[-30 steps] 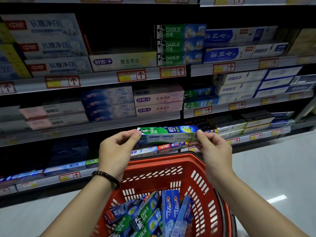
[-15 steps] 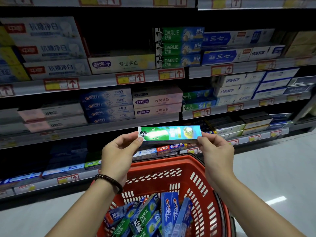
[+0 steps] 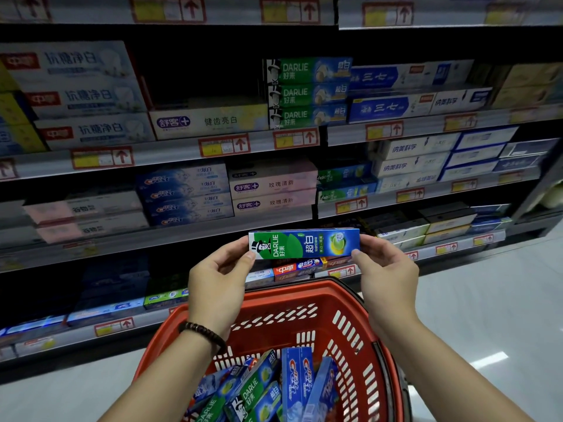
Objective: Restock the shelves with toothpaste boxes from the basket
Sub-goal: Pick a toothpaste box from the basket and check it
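Since a moment ago we have tipped the long green-and-blue cardboard toothpaste box [image 3: 304, 242] so that its glossy printed face now looks squarely at us. It lies level in the air above the red slotted plastic basket [image 3: 304, 290], in front of the lower grey metal shelves [image 3: 167, 155]. Our left hand [image 3: 217, 283] pinches its left end between thumb and curled fingers, and our right hand [image 3: 385, 278] pinches the right end the same way. A dark beaded bracelet [image 3: 202, 332] circles the left wrist. More slim rectangular boxes [image 3: 297, 382], green and blue, lean jumbled in the basket. A stack of matching green boxes [image 3: 307, 92] sits on an upper shelf.
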Demonstrator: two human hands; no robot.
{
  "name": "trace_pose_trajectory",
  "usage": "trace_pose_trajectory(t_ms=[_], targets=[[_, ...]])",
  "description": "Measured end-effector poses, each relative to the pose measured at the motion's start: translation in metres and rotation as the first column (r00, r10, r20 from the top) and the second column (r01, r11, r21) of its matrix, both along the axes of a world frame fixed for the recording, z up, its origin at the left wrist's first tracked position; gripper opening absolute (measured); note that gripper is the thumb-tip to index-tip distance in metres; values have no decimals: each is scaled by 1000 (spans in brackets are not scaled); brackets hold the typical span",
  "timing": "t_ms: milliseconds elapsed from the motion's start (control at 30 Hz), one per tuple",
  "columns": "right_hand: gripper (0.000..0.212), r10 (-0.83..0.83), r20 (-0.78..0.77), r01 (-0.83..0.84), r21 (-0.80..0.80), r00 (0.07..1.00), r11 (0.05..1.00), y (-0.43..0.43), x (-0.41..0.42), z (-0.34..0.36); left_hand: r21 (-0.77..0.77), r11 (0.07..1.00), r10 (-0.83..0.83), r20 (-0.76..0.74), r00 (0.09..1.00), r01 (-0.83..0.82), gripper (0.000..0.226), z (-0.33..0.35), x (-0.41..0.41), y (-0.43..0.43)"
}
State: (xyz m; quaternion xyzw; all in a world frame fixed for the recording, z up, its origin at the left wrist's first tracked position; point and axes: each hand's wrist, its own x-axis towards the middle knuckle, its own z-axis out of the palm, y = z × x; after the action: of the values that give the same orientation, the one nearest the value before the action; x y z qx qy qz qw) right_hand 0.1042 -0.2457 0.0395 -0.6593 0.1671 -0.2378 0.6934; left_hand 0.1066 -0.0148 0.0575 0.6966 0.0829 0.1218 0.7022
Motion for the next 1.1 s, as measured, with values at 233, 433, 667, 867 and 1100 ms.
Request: trace_pose_trajectory(t_ms=[233, 433, 667, 867, 1100], targets=[[27, -46, 2, 46, -147, 999, 988, -13, -6, -1, 80, 994, -76, 42, 996, 73, 38, 3, -8, -13], [25, -54, 7, 54, -200, 999, 978, -29, -13, 8, 118, 984, -142, 51, 989, 135, 42, 11, -12, -23], [30, -24, -15, 21, -172, 1000, 985, -52, -4, 27, 89, 981, -180, 49, 983, 175, 44, 19, -4, -47], [30, -77, 4, 77, -176, 997, 981, -69, 25, 40, 70, 978, -201, 51, 978, 197, 45, 23, 22, -72], [31, -115, 18, 117, -157, 993, 981, -88, 67, 44, 86, 971, -228, 49, 972, 223, 47, 26, 64, -98]])
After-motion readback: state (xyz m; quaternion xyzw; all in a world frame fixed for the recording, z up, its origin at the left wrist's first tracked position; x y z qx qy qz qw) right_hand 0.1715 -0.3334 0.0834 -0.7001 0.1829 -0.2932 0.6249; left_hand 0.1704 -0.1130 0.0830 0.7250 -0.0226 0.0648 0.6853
